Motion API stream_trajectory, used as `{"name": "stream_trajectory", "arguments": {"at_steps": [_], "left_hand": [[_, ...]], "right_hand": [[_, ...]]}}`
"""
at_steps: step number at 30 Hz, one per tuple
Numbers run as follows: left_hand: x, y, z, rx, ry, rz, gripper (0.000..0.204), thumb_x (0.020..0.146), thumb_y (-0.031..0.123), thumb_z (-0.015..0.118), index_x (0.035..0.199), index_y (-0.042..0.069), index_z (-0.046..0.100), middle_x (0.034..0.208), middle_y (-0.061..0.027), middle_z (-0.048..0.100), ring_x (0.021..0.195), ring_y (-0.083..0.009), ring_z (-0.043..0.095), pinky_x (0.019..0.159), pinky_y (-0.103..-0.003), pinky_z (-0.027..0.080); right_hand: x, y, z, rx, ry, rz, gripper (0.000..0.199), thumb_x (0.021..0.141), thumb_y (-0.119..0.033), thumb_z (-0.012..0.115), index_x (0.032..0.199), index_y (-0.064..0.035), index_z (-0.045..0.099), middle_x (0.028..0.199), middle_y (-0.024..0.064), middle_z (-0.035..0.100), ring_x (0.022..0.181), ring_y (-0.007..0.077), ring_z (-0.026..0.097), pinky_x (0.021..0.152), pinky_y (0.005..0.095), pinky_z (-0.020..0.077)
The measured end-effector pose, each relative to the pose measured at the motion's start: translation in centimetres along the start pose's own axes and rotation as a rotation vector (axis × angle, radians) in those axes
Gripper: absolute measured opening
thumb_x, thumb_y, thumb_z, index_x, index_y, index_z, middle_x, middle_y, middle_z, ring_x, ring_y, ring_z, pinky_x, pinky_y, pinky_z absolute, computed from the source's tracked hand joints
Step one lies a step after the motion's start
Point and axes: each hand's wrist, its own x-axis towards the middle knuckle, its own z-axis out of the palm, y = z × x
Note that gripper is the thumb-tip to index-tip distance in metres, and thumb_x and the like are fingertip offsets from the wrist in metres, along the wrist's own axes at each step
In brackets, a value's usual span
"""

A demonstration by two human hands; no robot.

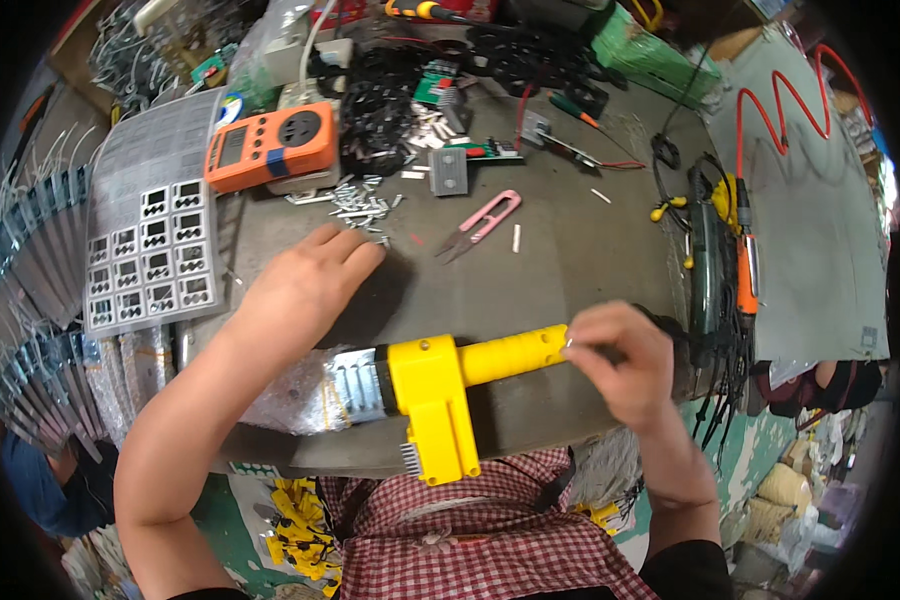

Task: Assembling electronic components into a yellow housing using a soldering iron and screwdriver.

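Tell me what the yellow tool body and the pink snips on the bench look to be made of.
Yellow tool body: likely moulded plastic, with a smooth, even, slightly glossy colour and rounded edges. Pink snips: pink loop handle, material unclear; the blades look darker, probably metal.

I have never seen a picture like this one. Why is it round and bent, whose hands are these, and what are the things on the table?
A wide fisheye camera worn on a person's head took it, looking down, so straight edges bend near the rim. There is no machine, only two bare hands. The right hand pinches the end of a yellow tool that lies across the near edge of the dark worktable; its far end is wrapped in clear plastic. The left hand rests flat, fingers reaching toward small metal pieces. Farther back lie pink snips, an orange meter and a grey tray of parts.
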Motion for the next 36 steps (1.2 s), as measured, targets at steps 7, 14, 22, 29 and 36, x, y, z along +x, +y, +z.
{"name": "stream_trajectory", "arguments": {"at_steps": [7,14,22,29,36], "left_hand": [[2.4,2.2,-0.3,-0.165,0.097,-0.096,0.031,0.073,-0.003,0.063,0.103,0.002,0.058,0.089,-0.0143,0.062,0.088,-0.031,0.062,0.078,-0.036,0.051],[8.3,8.8,0.8,-1.305,-0.397,-0.365,0.034,0.082,0.001,0.064,0.113,0.003,0.051,0.097,-0.0024,0.061,0.095,-0.0126,0.059,0.086,-0.028,0.048],[7.7,10.4,0.8,-0.899,-0.233,-0.224,0.031,0.079,0.006,0.07,0.107,0.003,0.057,0.091,-0.0069,0.064,0.084,-0.0183,0.064,0.077,-0.032,0.052],[5.1,12.2,0.9,-0.365,0.062,0.082,0.048,0.07,0.019,0.076,0.111,0.0,0.057,0.091,-0.013,0.062,0.08,-0.03,0.062,0.07,-0.037,0.053],[5.9,13.0,0.9,-0.198,-0.132,-0.003,0.051,0.079,0.034,0.068,0.116,0.001,0.057,0.082,-0.0099,0.056,0.073,-0.0254,0.06,0.06,-0.036,0.052]], "right_hand": [[-2.2,2.6,2.4,-0.265,0.234,-0.448,0.028,0.058,-0.001,0.081,0.083,-0.0055,0.068,0.083,0.0065,0.06,0.07,0.0233,0.059,0.06,0.0314,0.0505],[-3.2,2.9,2.1,-0.283,0.273,-0.406,0.03,0.061,-0.002,0.079,0.089,-0.0067,0.071,0.088,0.0052,0.06,0.075,0.0223,0.057,0.064,0.0313,0.048],[-1.2,2.9,-2.5,-0.038,0.183,-0.06,0.019,0.079,0.001,0.067,0.097,-0.0032,0.069,0.091,0.0091,0.061,0.081,0.023,0.061,0.069,0.0312,0.0501],[8.1,5.9,-9.4,-0.289,0.022,0.046,0.016,0.083,-0.01,0.065,0.095,-0.0002,0.067,0.087,0.0132,0.064,0.078,0.0277,0.063,0.069,0.0348,0.0499],[24.2,13.9,-16.6,-0.569,0.392,-0.066,0.021,0.082,-0.013,0.058,0.097,-0.0027,0.069,0.096,0.0206,0.066,0.095,0.0362,0.063,0.083,0.0421,0.0497]]}}
